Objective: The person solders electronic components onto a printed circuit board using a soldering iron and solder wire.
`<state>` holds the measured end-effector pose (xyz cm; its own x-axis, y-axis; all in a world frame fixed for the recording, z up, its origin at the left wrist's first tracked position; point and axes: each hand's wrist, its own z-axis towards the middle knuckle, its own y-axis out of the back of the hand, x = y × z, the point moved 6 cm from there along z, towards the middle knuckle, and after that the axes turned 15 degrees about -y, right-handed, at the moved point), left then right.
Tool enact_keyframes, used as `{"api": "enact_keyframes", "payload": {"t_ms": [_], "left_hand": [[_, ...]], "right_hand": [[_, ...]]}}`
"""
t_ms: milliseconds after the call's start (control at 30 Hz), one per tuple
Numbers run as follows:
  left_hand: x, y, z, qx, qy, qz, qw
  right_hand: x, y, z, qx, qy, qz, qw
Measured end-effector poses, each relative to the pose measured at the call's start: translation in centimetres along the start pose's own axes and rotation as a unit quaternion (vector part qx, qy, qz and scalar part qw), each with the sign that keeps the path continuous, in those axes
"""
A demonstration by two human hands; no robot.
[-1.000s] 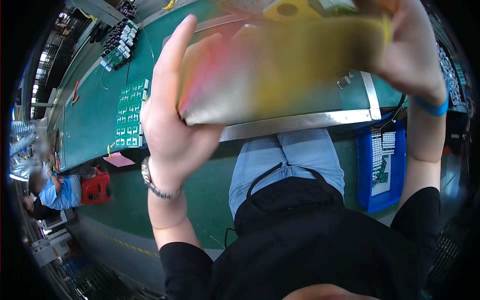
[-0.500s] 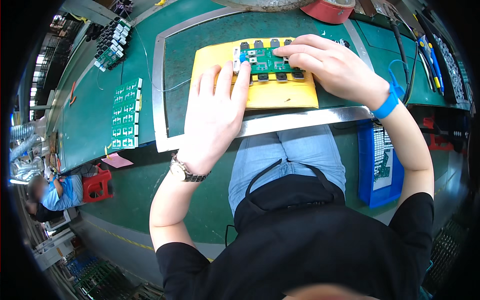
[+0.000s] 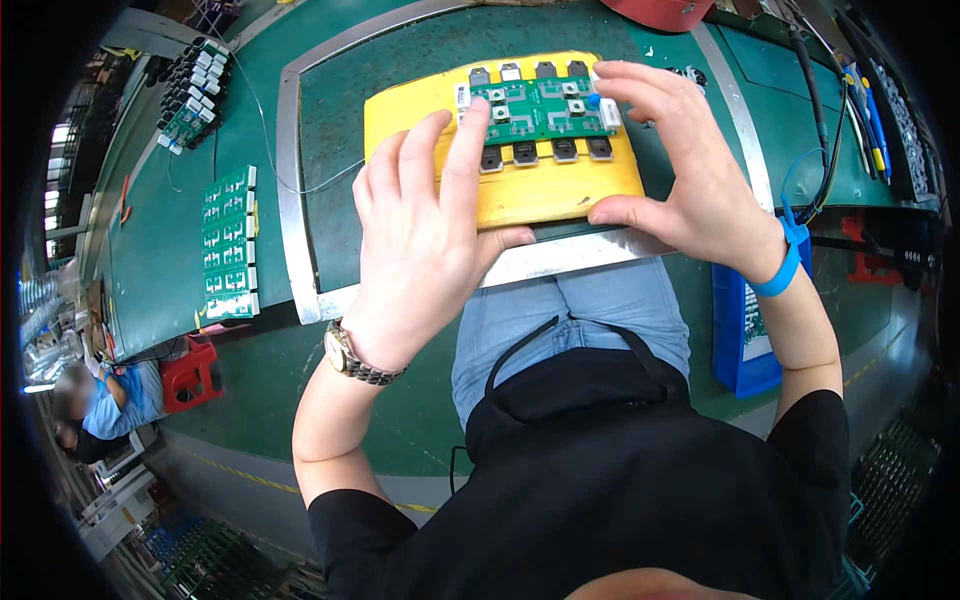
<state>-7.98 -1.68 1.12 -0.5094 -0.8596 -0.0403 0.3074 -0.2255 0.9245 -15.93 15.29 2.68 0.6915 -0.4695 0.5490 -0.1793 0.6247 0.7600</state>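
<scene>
At the frame's upper centre, a green rectangular circuit board lies on a flat yellow slab; the loosely spread left hand has its index fingertip at the board's left end, the splayed right hand frames the slab's right end; light, even pressure should keep both level

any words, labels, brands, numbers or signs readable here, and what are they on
None that I can read.
Green circuit board on the yellow block: markings too small to read.
Wristwatch dial: too small to read.
</scene>
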Motion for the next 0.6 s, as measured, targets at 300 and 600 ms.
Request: {"api": "enact_keyframes", "payload": {"t_ms": [300, 600], "left_hand": [[3.6, 2.2, 1.7, -0.018, 0.001, -0.053, 0.998], [6.1, -1.1, 4.7, 0.049, -0.087, -0.212, 0.972]], "right_hand": [[-1.2, 1.0, 0.7, -0.011, -0.036, -0.054, 0.998], [-1.3, -0.5, 3.4, 0.026, -0.008, -0.086, 0.996]]}}
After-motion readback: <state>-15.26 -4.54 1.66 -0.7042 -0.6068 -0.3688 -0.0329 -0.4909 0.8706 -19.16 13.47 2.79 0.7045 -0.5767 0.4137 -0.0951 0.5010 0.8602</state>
